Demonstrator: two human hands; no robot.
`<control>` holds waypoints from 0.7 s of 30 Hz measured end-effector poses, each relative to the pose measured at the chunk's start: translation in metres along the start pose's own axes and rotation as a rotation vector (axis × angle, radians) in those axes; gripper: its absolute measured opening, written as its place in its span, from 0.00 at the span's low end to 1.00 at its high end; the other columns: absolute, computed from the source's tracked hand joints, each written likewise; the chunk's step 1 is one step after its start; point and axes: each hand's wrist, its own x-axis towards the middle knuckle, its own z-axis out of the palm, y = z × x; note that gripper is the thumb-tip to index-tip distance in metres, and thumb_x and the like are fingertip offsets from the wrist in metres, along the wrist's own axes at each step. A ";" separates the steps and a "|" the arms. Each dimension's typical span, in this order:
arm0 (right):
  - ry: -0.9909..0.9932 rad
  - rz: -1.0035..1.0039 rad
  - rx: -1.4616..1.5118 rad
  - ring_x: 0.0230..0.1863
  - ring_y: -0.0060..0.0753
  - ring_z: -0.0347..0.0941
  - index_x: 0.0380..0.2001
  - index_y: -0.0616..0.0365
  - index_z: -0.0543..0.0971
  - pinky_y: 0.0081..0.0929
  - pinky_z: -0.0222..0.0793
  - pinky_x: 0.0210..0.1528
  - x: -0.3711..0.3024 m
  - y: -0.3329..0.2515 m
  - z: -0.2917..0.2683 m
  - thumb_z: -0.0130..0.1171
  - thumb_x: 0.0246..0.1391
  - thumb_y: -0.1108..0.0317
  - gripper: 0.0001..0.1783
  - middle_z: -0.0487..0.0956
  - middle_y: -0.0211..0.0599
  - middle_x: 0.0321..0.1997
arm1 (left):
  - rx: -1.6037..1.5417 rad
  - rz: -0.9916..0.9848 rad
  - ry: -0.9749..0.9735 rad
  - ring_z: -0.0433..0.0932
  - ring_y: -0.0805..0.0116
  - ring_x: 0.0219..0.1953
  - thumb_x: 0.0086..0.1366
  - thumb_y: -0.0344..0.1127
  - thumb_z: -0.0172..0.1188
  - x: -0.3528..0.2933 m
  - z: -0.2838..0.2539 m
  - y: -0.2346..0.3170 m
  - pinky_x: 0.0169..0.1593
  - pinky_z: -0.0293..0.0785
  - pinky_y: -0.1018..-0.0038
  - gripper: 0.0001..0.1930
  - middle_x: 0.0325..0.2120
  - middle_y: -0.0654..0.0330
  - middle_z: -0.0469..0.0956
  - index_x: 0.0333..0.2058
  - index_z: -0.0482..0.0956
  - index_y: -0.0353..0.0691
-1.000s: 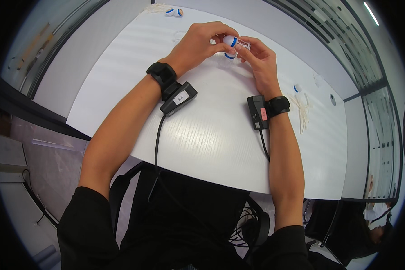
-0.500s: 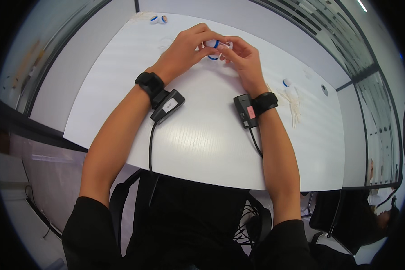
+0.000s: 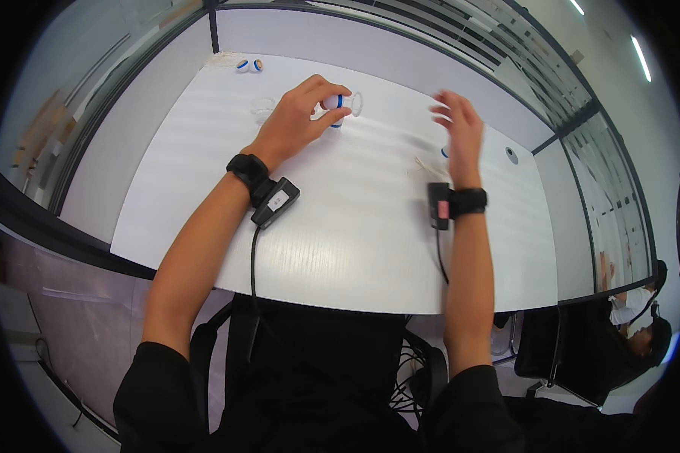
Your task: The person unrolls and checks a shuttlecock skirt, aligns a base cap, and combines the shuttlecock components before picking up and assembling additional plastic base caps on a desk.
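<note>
My left hand (image 3: 298, 113) grips a small white cylinder with a blue band (image 3: 333, 101), fingers and thumb around it. A clear, round-rimmed piece (image 3: 357, 103) sticks out at the cylinder's right end. Just under the held cylinder, a second white-and-blue piece (image 3: 336, 124) shows near my thumb; whether it touches the table I cannot tell. My right hand (image 3: 463, 136) is raised, apart from these, with nothing visible in it; its fingers are spread and blurred by motion. Partly hidden beside that hand is another white-and-blue piece (image 3: 445, 152).
Two white-and-blue pieces (image 3: 249, 66) lie at the table's far left, near pale strands. Clear pieces (image 3: 264, 108) rest left of my left hand. Cream strands (image 3: 425, 166) lie by my right wrist. Cabled black boxes (image 3: 277, 202) are strapped to both wrists. A partition (image 3: 385, 47) edges the white table (image 3: 340, 249).
My right hand has let go of the clear-and-white piece and moved right, toward the strands. My left hand keeps hold of the cylinder. The view has shifted a little.
</note>
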 end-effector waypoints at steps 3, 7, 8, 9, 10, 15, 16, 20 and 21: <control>0.210 0.020 -0.286 0.51 0.32 0.79 0.51 0.66 0.82 0.27 0.70 0.57 -0.014 0.014 -0.068 0.58 0.66 0.60 0.19 0.84 0.39 0.49 | -0.011 -0.003 -0.001 0.74 0.71 0.32 0.64 0.34 0.68 0.004 0.003 0.003 0.35 0.70 0.75 0.13 0.34 0.62 0.79 0.47 0.83 0.40; 0.221 0.140 -0.455 0.57 0.35 0.76 0.53 0.69 0.80 0.29 0.66 0.62 -0.041 0.024 -0.083 0.57 0.66 0.59 0.23 0.83 0.43 0.53 | -0.020 -0.070 -0.039 0.75 0.68 0.35 0.64 0.34 0.69 0.004 0.001 0.005 0.41 0.72 0.74 0.13 0.35 0.61 0.79 0.46 0.83 0.40; 0.151 0.182 -0.404 0.58 0.35 0.76 0.55 0.70 0.79 0.29 0.66 0.62 -0.046 0.030 -0.083 0.57 0.66 0.59 0.24 0.82 0.45 0.55 | -0.021 -0.061 -0.045 0.75 0.68 0.35 0.64 0.34 0.69 0.004 0.002 0.008 0.41 0.72 0.74 0.13 0.35 0.61 0.79 0.46 0.83 0.40; 0.080 0.220 -0.348 0.59 0.36 0.75 0.56 0.70 0.78 0.29 0.66 0.63 -0.051 0.032 -0.078 0.57 0.66 0.59 0.25 0.81 0.46 0.56 | -0.024 -0.013 -0.082 0.76 0.66 0.37 0.64 0.34 0.68 0.002 0.004 0.007 0.45 0.73 0.72 0.13 0.37 0.60 0.80 0.46 0.83 0.39; 0.083 0.259 -0.331 0.59 0.35 0.75 0.56 0.71 0.78 0.28 0.65 0.63 -0.059 0.027 -0.065 0.57 0.66 0.59 0.25 0.81 0.47 0.57 | -0.025 0.035 -0.120 0.77 0.64 0.39 0.63 0.33 0.68 0.001 0.004 0.007 0.49 0.74 0.71 0.13 0.38 0.59 0.81 0.46 0.82 0.39; 0.106 0.185 -0.493 0.55 0.41 0.79 0.54 0.63 0.81 0.31 0.70 0.59 -0.084 0.029 -0.014 0.58 0.63 0.59 0.22 0.84 0.49 0.52 | -0.062 0.014 -0.207 0.78 0.59 0.46 0.62 0.30 0.68 -0.001 0.006 0.015 0.56 0.73 0.67 0.12 0.43 0.58 0.81 0.45 0.82 0.40; 0.109 0.146 -0.540 0.55 0.44 0.80 0.54 0.61 0.82 0.33 0.71 0.58 -0.086 0.032 -0.007 0.58 0.63 0.58 0.22 0.84 0.50 0.52 | -0.054 0.012 -0.222 0.77 0.59 0.48 0.61 0.30 0.68 0.000 0.007 0.014 0.56 0.72 0.66 0.12 0.43 0.58 0.81 0.44 0.82 0.40; 0.039 0.142 -0.443 0.54 0.45 0.80 0.52 0.61 0.83 0.34 0.71 0.58 -0.096 0.022 0.030 0.58 0.61 0.59 0.21 0.84 0.49 0.50 | 0.020 0.051 -0.227 0.75 0.60 0.52 0.60 0.29 0.69 -0.005 0.003 0.003 0.58 0.72 0.65 0.12 0.45 0.59 0.80 0.43 0.83 0.42; 0.039 0.141 -0.441 0.54 0.45 0.80 0.52 0.61 0.83 0.34 0.71 0.58 -0.095 0.020 0.032 0.58 0.61 0.59 0.21 0.84 0.49 0.50 | 0.022 0.052 -0.228 0.75 0.60 0.52 0.60 0.29 0.69 -0.003 0.004 0.004 0.58 0.72 0.65 0.12 0.45 0.59 0.80 0.43 0.83 0.42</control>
